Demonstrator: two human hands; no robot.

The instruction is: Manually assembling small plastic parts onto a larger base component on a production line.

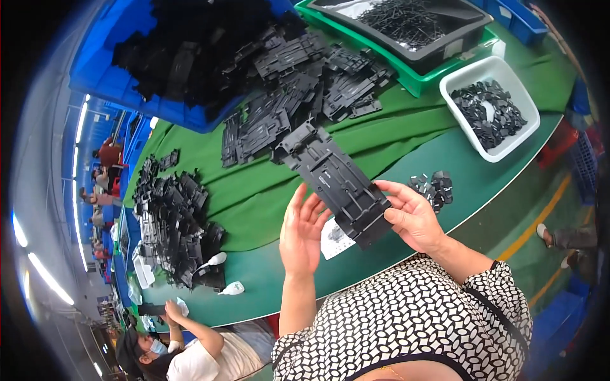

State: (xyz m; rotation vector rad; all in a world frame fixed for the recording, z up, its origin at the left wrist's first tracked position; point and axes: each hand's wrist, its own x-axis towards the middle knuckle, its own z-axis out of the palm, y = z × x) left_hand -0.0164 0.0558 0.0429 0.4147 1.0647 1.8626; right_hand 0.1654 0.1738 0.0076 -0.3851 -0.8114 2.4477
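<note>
A long black molded plastic tray part is held up at a tilt over the table, its ribbed and slotted face turned toward me. My right hand grips its near end, with the thumb at the corner and the fingers along the edge. Beside the part's left edge is my left hand, its fingers extended and apart; whether the fingertips touch the part I cannot tell. Partly covered by the part, a white printed sheet lies on the table. Small black pieces sit in a little heap beyond my right hand.
Similar black parts fill a blue bin and lie piled on the green cloth. A white tub holds small black pieces; a black tray holds thin black parts. Two white bottles stand near a co-worker at left.
</note>
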